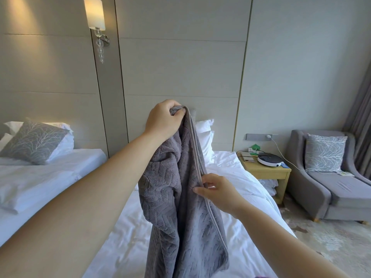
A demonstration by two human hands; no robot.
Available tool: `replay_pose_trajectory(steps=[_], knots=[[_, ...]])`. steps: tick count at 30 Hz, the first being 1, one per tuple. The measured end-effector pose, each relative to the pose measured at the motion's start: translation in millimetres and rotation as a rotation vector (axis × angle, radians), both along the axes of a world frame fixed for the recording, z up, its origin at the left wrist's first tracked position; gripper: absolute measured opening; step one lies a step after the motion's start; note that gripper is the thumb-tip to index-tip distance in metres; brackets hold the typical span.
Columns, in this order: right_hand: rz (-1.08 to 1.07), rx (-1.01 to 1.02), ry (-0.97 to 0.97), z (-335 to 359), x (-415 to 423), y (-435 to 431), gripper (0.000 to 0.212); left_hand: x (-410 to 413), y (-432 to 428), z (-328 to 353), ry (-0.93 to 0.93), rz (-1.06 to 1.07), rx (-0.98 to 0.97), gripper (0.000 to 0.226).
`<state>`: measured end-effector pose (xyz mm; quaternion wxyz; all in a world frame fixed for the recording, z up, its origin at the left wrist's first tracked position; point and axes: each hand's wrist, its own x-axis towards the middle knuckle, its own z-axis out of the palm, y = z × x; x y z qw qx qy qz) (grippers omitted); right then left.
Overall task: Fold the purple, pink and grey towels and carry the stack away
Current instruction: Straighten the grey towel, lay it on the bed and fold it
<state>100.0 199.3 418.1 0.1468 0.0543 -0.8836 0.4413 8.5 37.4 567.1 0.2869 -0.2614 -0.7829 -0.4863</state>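
Observation:
A grey textured towel hangs in the air over the white bed, bunched and unfolded. My left hand grips its top corner, held high. Lower down, my right hand pinches the towel's hemmed right edge between thumb and fingers. A sliver of pink or purple fabric shows at the bottom edge of the view; the rest of it is out of sight.
A second white bed with a grey patterned cushion lies to the left. To the right stand a wooden bedside table with a round white device and a grey armchair. A wall lamp glows above.

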Motion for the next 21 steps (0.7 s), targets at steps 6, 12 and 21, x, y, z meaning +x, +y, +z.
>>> replay_pose_trajectory(steps=[6,12,21], knots=[[-0.048,-0.672,0.087,35.3,7.3,30.1,0.01,-13.9,-30.0,-6.2,0.017,0.229,-0.035,0.008],[0.23,-0.616,0.028,84.0,14.0,36.2,0.019,-22.5,-46.3,-31.7,-0.147,0.453,-0.432,0.022],[0.271,-0.39,-0.07,80.9,3.0,31.8,0.014,22.9,9.5,-87.9,-0.547,-0.55,-0.176,0.03]])
